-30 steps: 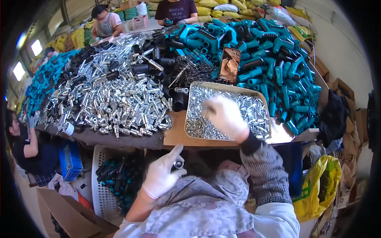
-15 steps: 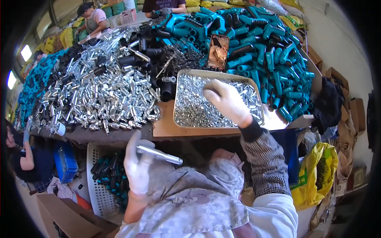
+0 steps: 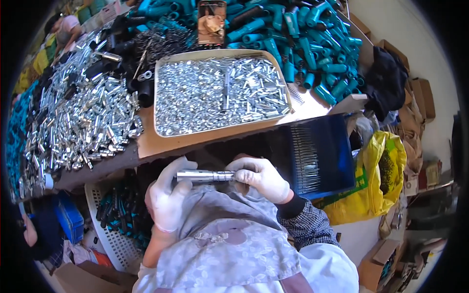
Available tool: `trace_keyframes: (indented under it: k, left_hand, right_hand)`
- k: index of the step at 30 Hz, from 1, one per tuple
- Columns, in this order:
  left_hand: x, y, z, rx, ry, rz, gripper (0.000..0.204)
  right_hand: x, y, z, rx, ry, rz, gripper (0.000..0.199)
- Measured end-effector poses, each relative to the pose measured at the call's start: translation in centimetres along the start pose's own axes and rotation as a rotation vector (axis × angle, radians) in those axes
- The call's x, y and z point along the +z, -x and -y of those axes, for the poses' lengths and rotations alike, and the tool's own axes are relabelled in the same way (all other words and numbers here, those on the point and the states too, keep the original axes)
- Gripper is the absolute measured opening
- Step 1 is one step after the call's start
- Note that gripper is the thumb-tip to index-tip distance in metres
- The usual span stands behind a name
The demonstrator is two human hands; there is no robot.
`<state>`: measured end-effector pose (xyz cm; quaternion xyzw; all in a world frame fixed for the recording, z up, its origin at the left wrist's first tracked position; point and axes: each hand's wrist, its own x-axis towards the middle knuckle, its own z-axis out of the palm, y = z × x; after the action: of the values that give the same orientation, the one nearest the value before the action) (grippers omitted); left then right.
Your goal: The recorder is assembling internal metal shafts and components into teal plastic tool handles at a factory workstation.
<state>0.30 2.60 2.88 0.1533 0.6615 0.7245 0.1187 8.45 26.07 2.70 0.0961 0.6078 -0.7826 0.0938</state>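
Note:
A shiny metal cylindrical part (image 3: 205,176) with grooves near its right end lies level above my lap. My left hand (image 3: 168,198), in a white glove, grips its left end between thumb and fingers. The gloved right hand (image 3: 264,179) has thumb and fingertips pinched at the right end of the same part. Whether a tiny piece sits in that pinch is hidden. Beyond both hands, on the table, is a shallow cream tray (image 3: 222,131) filled with small metal pins and bits, split by a narrow divider (image 3: 226,90).
A heap of metal cylinders (image 3: 83,122) covers the table's left. Teal tool housings (image 3: 312,46) and a phone (image 3: 211,22) lie behind the tray. Below the edge stand a white basket (image 3: 105,229), a blue bin (image 3: 337,161) holding long thin metal pieces, and a yellow sack (image 3: 376,195).
My right hand has left the tray and come down to the metal cylinder. The cylinder has turned to nearly level in my left hand. My view has shifted right and downward.

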Motion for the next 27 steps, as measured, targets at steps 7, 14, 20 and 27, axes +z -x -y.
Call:
trace_keyframes:
  k: [7, 14, 20, 27]
  left_hand:
    - [0.8, -1.6, -0.5, 0.361, -0.909, 0.626, 0.051]
    - [3.6, -0.3, 1.4, 0.215, -0.872, 0.593, 0.039]
    - [4.4, 0.7, 1.8, 0.097, -0.831, 0.446, 0.027]
    - [2.7, 1.1, 3.5, 0.099, -0.913, 0.428, 0.031]
  right_hand:
    - [-0.7, 1.1, -1.4, -0.146, 0.353, -0.112, 0.028]
    - [-3.2, 2.4, -4.0, -0.183, 0.545, -0.063, 0.032]
    - [-19.6, 3.4, -9.3, -0.267, 0.838, -0.832, 0.014]
    - [-29.7, 2.7, -16.6, 0.032, 1.168, -0.933, 0.022]
